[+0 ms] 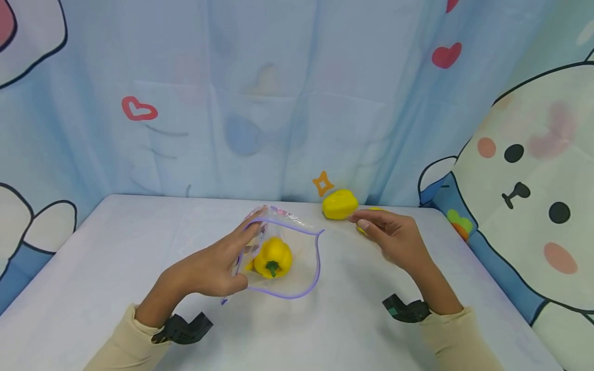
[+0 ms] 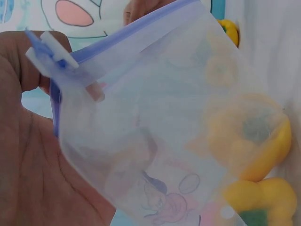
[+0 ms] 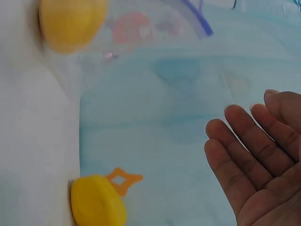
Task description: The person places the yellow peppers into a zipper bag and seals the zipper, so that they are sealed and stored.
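Note:
My left hand [image 1: 211, 265] holds a clear zip bag [image 1: 301, 263] by its side, fingers at the far edge and thumb at the near one. The bag's purple-rimmed mouth gapes toward me. Inside sits a yellow bell pepper [image 1: 274, 257] with a green stem; more yellow shows beside it, partly hidden by the hand. In the left wrist view, a white slider [image 2: 59, 52] is on the purple zip. My right hand [image 1: 394, 234] hovers right of the bag, fingers extended and holding nothing. Just beyond it another yellow pepper [image 1: 371, 210] is mostly hidden.
A yellow pepper [image 1: 340, 204] lies near the table's back edge. The white table [image 1: 153, 232] meets a light-blue printed curtain [image 1: 260, 129] behind. A large cartoon face is printed on the cloth at right. Black straps with cameras sit on both wrists.

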Demonstrator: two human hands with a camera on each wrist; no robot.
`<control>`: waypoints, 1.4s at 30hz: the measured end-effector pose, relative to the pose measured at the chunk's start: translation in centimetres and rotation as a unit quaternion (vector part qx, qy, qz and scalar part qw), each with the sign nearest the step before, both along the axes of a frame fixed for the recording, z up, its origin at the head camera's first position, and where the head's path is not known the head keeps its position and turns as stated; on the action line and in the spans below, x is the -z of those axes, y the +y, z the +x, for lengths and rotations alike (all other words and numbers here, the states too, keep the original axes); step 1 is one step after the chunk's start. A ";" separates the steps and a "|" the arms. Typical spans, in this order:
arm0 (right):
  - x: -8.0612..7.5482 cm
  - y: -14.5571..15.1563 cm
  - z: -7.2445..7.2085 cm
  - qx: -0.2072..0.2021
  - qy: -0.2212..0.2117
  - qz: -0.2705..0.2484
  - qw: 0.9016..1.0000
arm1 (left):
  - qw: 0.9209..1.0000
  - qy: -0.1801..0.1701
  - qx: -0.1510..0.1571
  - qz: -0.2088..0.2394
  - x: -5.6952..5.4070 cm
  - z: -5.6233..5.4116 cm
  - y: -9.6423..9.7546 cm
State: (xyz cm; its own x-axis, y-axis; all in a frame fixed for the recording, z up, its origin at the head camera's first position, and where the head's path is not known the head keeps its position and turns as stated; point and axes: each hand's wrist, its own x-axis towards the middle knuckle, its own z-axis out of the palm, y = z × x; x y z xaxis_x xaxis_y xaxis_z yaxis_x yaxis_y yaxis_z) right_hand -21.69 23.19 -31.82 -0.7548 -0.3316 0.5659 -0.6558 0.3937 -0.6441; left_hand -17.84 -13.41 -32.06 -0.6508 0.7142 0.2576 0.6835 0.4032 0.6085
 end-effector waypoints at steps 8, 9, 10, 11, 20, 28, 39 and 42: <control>0.3 2.2 -1.0 0.009 -0.038 0.013 0.999 | 1.000 0.002 -0.006 0.000 0.1 0.0 0.0; 0.4 2.5 -1.2 0.016 -0.042 0.021 0.999 | 1.000 0.002 -0.006 0.001 0.1 0.0 0.0; 0.6 2.8 -1.3 0.024 -0.045 0.029 0.998 | 1.000 0.002 -0.007 0.001 0.1 0.0 0.0; 0.7 3.2 -1.4 0.035 -0.046 0.039 0.998 | 1.000 0.003 -0.008 0.001 0.1 0.0 0.0; 1.3 6.3 -2.1 0.132 -0.094 0.081 0.983 | 1.000 0.003 -0.008 0.004 0.1 0.0 0.0; 2.5 9.9 -2.9 0.156 -0.122 0.099 0.975 | 1.000 -0.002 -0.008 0.007 0.1 -0.1 -0.1; 4.7 13.0 -3.6 0.170 -0.217 0.077 0.958 | 1.000 0.000 -0.004 0.014 0.2 -0.2 0.0; 5.2 13.6 -3.8 0.167 -0.239 0.082 0.953 | 1.000 0.001 -0.005 0.012 0.2 -0.3 0.0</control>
